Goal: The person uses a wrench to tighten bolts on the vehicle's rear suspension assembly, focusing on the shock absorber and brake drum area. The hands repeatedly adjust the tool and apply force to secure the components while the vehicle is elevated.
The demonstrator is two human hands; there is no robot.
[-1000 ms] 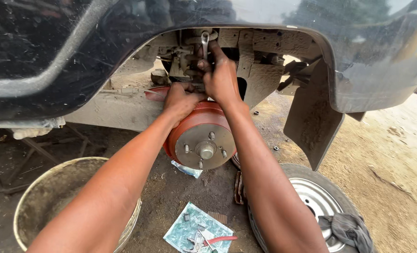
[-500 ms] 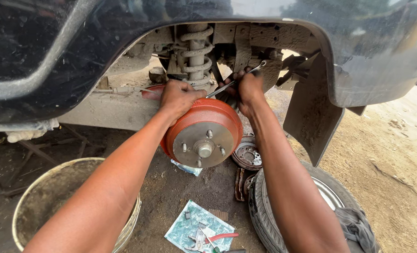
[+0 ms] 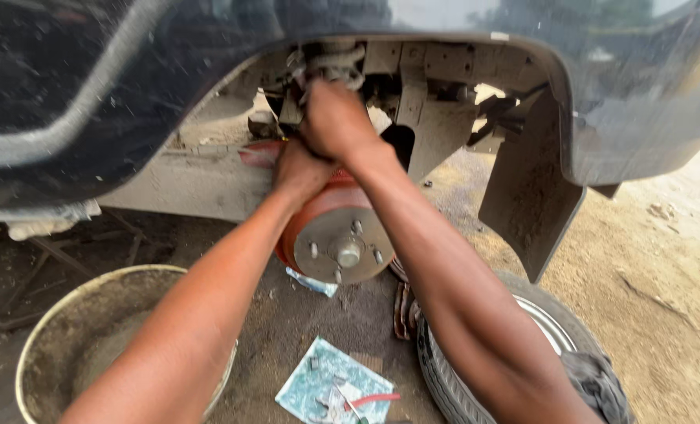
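Both my hands reach into the wheel arch of a dark car [image 3: 114, 94] above the red brake drum [image 3: 336, 235] with its wheel studs. My left hand [image 3: 299, 169] rests on the top rear of the drum, fingers curled. My right hand [image 3: 334, 122] lies over it, closed around something by the coil spring [image 3: 330, 63]. Whatever it grips is hidden under the fingers. No tool shows.
A removed wheel [image 3: 483, 353] lies on the dirt at lower right with a grey rag [image 3: 597, 381] on it. A dirty round basin [image 3: 91, 345] sits at lower left. A paper sheet [image 3: 334, 389] holds small parts and a red-handled tool. A mud flap [image 3: 527, 204] hangs at right.
My right hand has moved left and up from beside the drum to the spring area, over my left hand. The slim metal tool seen half a second ago is out of sight.
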